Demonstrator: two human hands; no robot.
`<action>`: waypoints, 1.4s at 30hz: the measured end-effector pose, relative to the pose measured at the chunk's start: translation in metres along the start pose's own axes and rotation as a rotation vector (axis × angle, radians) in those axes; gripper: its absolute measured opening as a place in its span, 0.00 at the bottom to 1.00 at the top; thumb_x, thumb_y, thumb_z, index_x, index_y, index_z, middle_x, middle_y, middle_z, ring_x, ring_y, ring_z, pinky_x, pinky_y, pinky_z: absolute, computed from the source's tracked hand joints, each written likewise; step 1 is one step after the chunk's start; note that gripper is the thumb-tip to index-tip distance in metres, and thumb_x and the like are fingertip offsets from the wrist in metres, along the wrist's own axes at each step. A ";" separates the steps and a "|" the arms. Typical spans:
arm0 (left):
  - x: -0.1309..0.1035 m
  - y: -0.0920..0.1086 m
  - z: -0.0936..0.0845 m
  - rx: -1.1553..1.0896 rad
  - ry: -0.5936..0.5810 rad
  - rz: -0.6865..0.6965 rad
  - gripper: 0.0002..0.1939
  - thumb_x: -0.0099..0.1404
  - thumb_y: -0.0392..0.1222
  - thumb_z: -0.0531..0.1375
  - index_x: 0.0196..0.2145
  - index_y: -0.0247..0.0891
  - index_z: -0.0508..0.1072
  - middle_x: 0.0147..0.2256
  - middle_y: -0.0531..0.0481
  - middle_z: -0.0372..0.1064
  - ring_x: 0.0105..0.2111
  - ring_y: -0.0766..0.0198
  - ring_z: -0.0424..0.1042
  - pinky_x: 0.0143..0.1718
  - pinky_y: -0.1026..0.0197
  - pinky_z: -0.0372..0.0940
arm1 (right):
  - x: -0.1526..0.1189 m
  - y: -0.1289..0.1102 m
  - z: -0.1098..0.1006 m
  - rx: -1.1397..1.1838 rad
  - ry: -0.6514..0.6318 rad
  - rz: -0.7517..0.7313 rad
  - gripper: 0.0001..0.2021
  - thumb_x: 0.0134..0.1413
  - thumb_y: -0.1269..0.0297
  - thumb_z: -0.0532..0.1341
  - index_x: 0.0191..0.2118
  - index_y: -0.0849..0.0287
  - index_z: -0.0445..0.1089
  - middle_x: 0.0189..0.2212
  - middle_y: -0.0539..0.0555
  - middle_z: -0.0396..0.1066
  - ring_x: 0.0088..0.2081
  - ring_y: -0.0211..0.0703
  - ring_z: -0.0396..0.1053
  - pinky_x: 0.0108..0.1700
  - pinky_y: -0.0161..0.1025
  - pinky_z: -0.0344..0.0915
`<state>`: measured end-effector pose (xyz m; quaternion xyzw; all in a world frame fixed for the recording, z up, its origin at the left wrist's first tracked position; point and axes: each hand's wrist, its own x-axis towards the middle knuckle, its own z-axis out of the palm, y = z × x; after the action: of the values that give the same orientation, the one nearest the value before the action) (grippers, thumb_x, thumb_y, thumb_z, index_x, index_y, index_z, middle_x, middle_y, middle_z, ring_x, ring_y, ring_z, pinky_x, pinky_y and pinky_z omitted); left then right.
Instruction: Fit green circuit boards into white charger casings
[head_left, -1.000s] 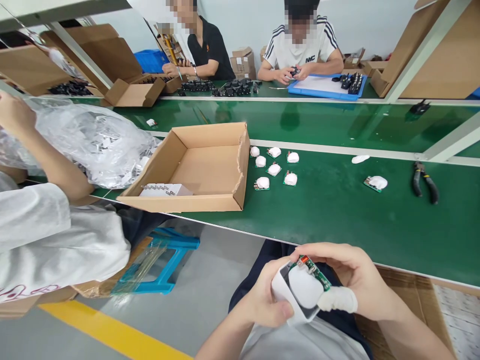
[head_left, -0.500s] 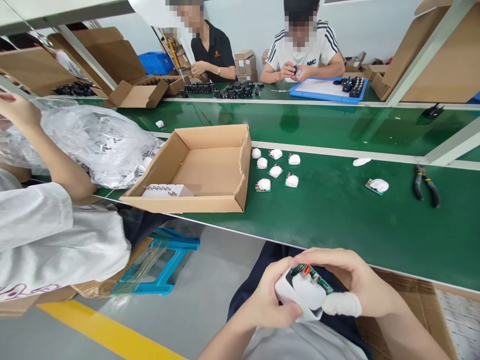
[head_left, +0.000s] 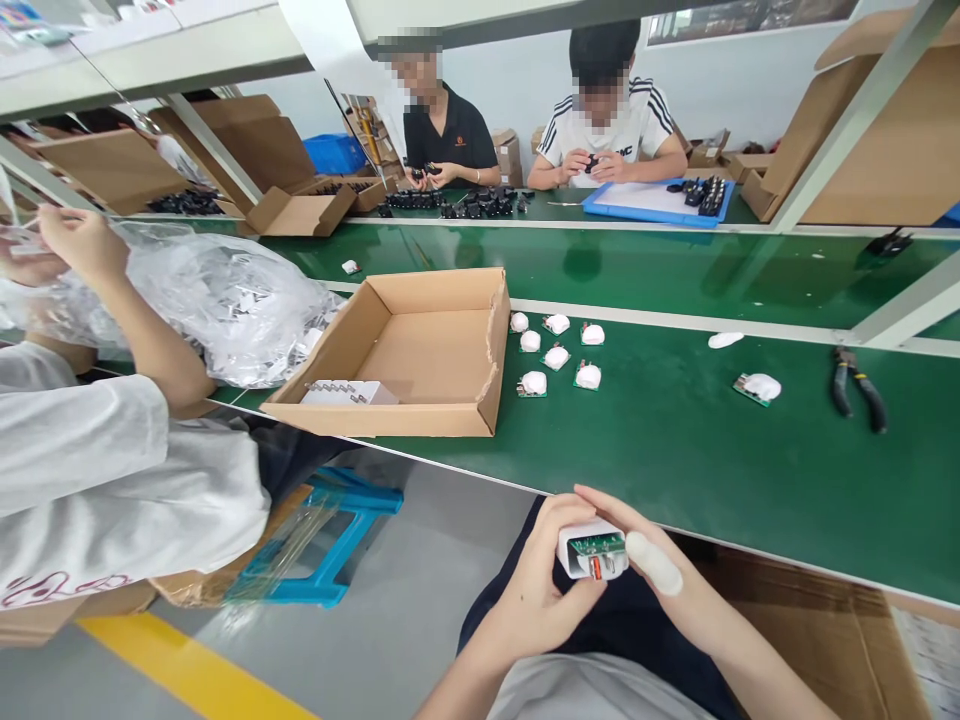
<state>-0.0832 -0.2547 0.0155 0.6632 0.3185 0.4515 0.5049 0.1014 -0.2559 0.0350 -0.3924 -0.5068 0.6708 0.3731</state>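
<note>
In the lower middle of the frame, right of centre, the person's left hand [head_left: 541, 592] was curled in a firm grasp around a white, box-shaped plastic housing [head_left: 592, 527], fingers on the far side and thumb along the near edge. The housing's open end faced the camera, showing a green circuit board [head_left: 596, 546] with a red-orange connector [head_left: 597, 568] inside. The right hand [head_left: 667, 545] was partly open, its fingers reaching along behind the housing; its thumb, wrapped in a white cover [head_left: 654, 563], was at the housing's right edge. How firmly it pressed could not be told.

On the green worktable [head_left: 660, 450] above the hands, small green boards topped with white pads [head_left: 589, 376] were grouped at centre, just beside an open brown cardboard tray [head_left: 420, 421]. Black-handled pliers [head_left: 862, 390] lay at the right of the frame.
</note>
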 end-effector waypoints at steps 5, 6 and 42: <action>-0.001 -0.004 0.008 -0.233 0.078 -0.161 0.33 0.62 0.71 0.54 0.50 0.39 0.66 0.49 0.42 0.60 0.48 0.52 0.63 0.51 0.52 0.60 | 0.003 0.018 0.003 -0.223 0.076 -0.123 0.30 0.65 0.40 0.52 0.65 0.50 0.62 0.65 0.59 0.59 0.66 0.54 0.55 0.67 0.54 0.51; -0.001 -0.007 0.010 -0.260 0.132 -0.185 0.32 0.63 0.70 0.53 0.47 0.39 0.67 0.46 0.44 0.61 0.45 0.54 0.64 0.48 0.54 0.60 | 0.004 0.021 0.006 -0.241 0.082 -0.144 0.30 0.65 0.41 0.52 0.65 0.51 0.62 0.65 0.59 0.60 0.66 0.54 0.56 0.66 0.54 0.54; 0.001 -0.024 0.021 -0.249 0.287 -0.169 0.17 0.73 0.52 0.49 0.34 0.37 0.65 0.33 0.50 0.59 0.34 0.62 0.59 0.38 0.60 0.57 | 0.007 0.011 0.014 -0.281 -0.020 -0.167 0.18 0.71 0.54 0.49 0.57 0.47 0.69 0.48 0.57 0.66 0.51 0.48 0.67 0.54 0.45 0.65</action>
<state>-0.0624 -0.2548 -0.0088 0.4953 0.3833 0.5333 0.5687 0.0843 -0.2573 0.0258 -0.3903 -0.6302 0.5639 0.3639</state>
